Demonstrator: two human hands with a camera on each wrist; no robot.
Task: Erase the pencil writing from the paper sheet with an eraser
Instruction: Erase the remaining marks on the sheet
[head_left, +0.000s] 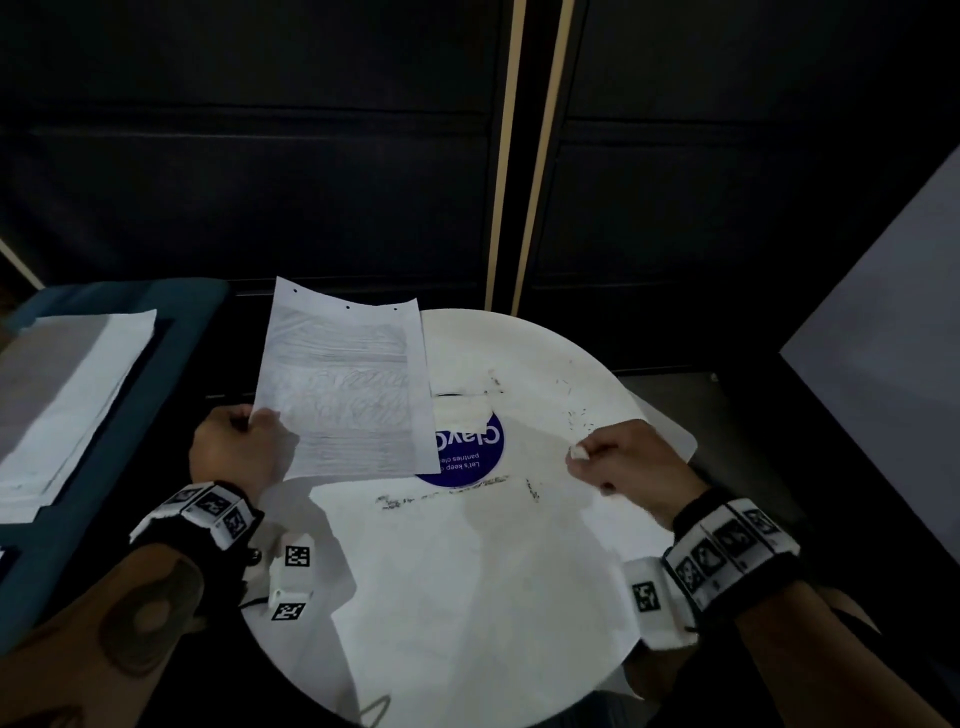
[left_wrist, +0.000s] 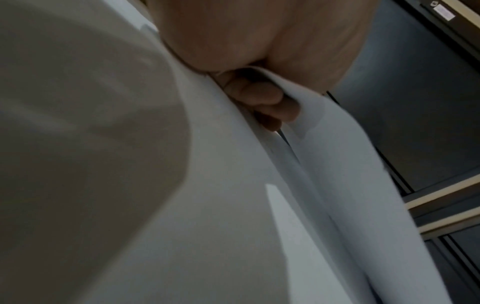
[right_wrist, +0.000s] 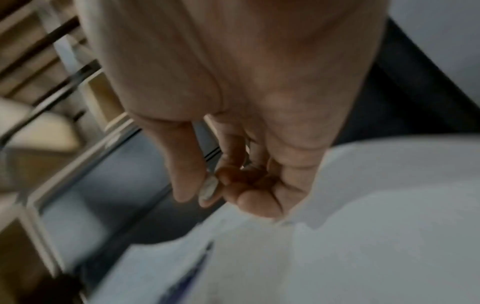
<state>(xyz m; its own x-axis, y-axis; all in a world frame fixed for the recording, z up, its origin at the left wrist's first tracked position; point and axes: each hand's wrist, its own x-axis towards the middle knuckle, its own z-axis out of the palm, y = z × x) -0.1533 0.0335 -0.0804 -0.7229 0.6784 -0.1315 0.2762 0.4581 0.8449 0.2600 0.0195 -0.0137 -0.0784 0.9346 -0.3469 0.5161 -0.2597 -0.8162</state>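
Left hand (head_left: 236, 449) pinching the near left corner of a white, hole-punched paper sheet (head_left: 345, 384), thumb on top, fingers (left_wrist: 255, 96) curled beneath; sheet lifting clear of the round white desk (head_left: 467, 571), far end raised over the desk's far left edge. Faint grey pencil traces and rubbing marks covering most of the sheet; legible writing not discernible.

Right hand (head_left: 631, 465) hovering over the desk's right edge, gripping a small white eraser (head_left: 577, 453) between thumb and fingertips; same pinch showing in the right wrist view (right_wrist: 207, 190), blurred.

Judging the step: erasing probably finished or paused, sheet being picked up for inspection or removal. Next move likely calling for either laying the sheet flat again and pinning it for further rubbing, or carrying it off left; thin paper, so avoiding creasing at the pinched corner.

Dark eraser crumbs (head_left: 447, 496) scattering in lines across the desk's middle and toward the right edge. Round blue sticker (head_left: 467, 452) with white lettering at the desk's centre, partly under the sheet. Stack of white papers (head_left: 67, 395) lying on a teal surface (head_left: 130, 452) off the desk's left edge. Dark panelled wall (head_left: 260, 156) behind, two pale vertical strips (head_left: 524, 156) running down it. Dim room.
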